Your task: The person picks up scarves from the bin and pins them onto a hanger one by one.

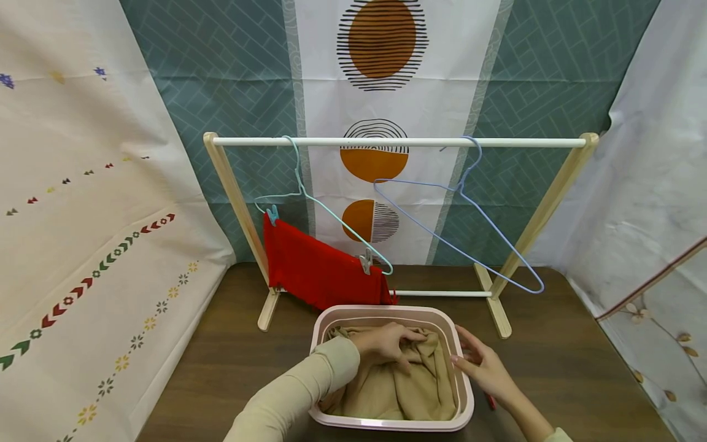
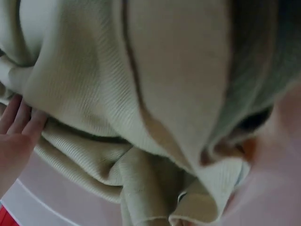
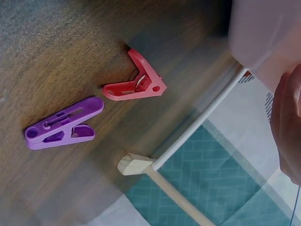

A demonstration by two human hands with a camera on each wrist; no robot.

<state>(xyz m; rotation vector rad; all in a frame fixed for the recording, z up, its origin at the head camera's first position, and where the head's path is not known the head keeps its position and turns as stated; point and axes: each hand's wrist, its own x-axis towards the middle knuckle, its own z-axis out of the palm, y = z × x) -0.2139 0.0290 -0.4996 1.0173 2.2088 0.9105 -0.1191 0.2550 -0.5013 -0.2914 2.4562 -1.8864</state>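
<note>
Probable step: gathering cloth (image 1: 422,387) at lower centre. Left hand (image 1: 386,341) spread on it; right hand (image 1: 485,363) spread against basket (image 1: 392,425). Next move likely: pinch, lift.

Tan cloth (image 1: 386,393), pale pink tub (image 1: 386,423)

Behind the tub at left, a red cloth (image 1: 326,264) and a mint-green hanger (image 1: 303,192); behind it at right, a periwinkle hanger (image 1: 460,186). Right of the tub, a red clothespin (image 3: 151,84) and a purple clothespin (image 3: 84,109) on the brown desk (image 1: 221,380). Farthest behind, a white panel (image 1: 320,98) bears black-lined rust-orange circles (image 1: 381,38) between teal herringbone panels (image 1: 221,73).
</note>
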